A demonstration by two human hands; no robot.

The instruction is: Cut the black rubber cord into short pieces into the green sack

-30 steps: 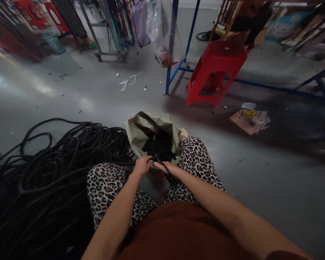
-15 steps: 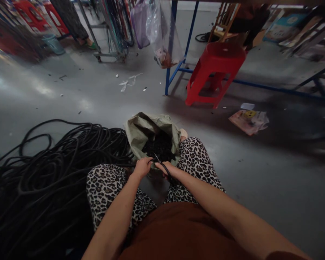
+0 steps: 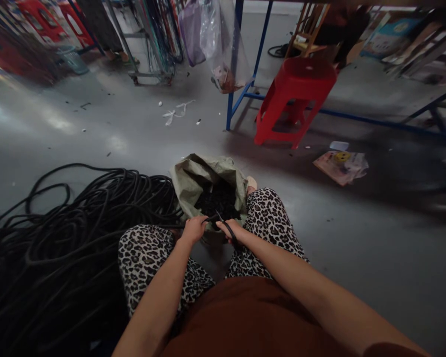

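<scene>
A black cord (image 3: 210, 218) is clamped in the fingers of the left hand (image 3: 194, 229), its end held at the near rim of an open sack (image 3: 188, 187). Scissors (image 3: 229, 230), gripped by the fingers of the right hand (image 3: 237, 228), have been shifted slightly rightward, seemingly leaving a short stretch of cord exposed between the hands.

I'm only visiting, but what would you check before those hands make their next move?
1. Left hand gripping the black cord: ok.
2. Right hand holding the scissors: ok.
3. Blades touching the cord: cannot tell, too small.
4. Sack mouth open: ok, black pieces show inside.
5. Cord pile neatly laid: not ok, its loops overlap in a heap.
</scene>
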